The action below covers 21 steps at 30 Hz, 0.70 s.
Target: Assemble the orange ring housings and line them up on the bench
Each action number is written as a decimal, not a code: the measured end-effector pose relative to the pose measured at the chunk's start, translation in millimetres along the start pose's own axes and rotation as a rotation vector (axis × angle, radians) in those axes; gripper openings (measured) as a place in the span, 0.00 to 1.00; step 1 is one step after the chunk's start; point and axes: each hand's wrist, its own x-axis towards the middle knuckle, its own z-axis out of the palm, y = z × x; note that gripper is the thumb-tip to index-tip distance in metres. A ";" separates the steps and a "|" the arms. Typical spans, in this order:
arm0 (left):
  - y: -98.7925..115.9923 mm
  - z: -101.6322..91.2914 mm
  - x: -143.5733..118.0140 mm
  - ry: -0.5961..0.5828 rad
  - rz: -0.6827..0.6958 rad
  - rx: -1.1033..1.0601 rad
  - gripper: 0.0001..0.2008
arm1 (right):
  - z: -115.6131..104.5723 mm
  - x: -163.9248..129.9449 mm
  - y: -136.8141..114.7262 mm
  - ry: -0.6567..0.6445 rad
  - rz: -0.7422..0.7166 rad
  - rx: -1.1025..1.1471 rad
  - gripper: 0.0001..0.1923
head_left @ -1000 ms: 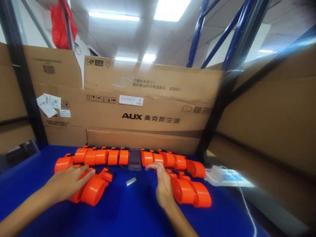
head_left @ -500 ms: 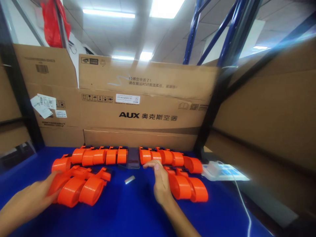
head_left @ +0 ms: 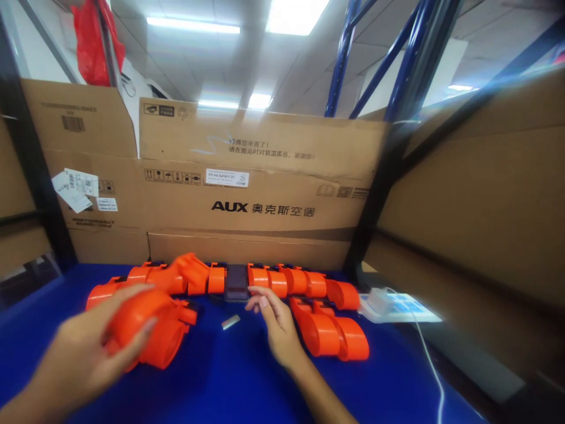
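Note:
My left hand (head_left: 83, 335) is wrapped round an orange plastic tape dispenser (head_left: 143, 309), raised with its arm pointing up and away. Under it lie other orange dispensers (head_left: 165, 344), partly hidden by the hand. My right hand (head_left: 276, 324) hovers over the blue surface with fingers loosely apart and nothing in them. Its fingertips are close to a dark rectangular object (head_left: 237, 282) in the middle of the back row. A small silvery strip (head_left: 231, 321) lies between my hands.
Several orange dispensers (head_left: 315, 284) line the back of the blue table (head_left: 220, 383), and two more (head_left: 353, 338) lie front right. Behind stands a cardboard panel (head_left: 265, 224). At right are a white power strip (head_left: 415, 309) with a cable (head_left: 430, 359) and a dark post (head_left: 375, 194).
My left hand has lifted a tape dispenser from the front left group and moved it right and up. My right hand has shifted slightly left, with its fingers lower.

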 end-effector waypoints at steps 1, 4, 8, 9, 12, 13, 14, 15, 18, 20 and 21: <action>14.0 17.1 -5.4 -0.053 0.115 -0.049 0.25 | 1.9 0.6 1.2 -0.046 0.041 0.062 0.22; 52.3 64.7 -20.2 -0.074 0.331 -0.133 0.26 | 6.3 2.2 5.6 -0.153 0.174 0.243 0.26; 84.3 92.3 -24.0 -0.151 0.337 -0.275 0.30 | 4.8 3.5 12.5 -0.042 0.290 0.334 0.22; 88.4 93.4 -20.5 -0.193 0.299 -0.351 0.31 | 3.8 3.7 13.9 0.002 0.302 0.329 0.21; 96.2 96.8 -1.4 -0.331 0.046 -0.613 0.28 | 3.4 4.4 15.9 0.063 0.319 0.266 0.21; 98.5 100.8 6.3 -0.346 -0.049 -0.696 0.25 | 4.5 4.7 16.0 0.063 0.320 0.244 0.21; 101.0 106.9 13.5 -0.361 -0.132 -0.779 0.24 | 6.0 5.1 16.0 0.055 0.316 0.230 0.21; 103.8 114.8 19.8 -0.389 -0.199 -0.877 0.24 | 7.7 5.4 16.0 0.043 0.306 0.221 0.21; 109.7 143.1 30.6 -0.449 -0.358 -1.187 0.22 | 10.6 6.0 16.0 0.026 0.254 0.152 0.22; 107.2 158.2 32.0 -0.432 -0.443 -1.335 0.19 | 9.6 5.2 15.6 0.048 0.207 -0.007 0.25; 103.1 163.1 31.6 -0.384 -0.495 -1.371 0.19 | 8.4 4.4 15.2 0.049 0.173 -0.129 0.25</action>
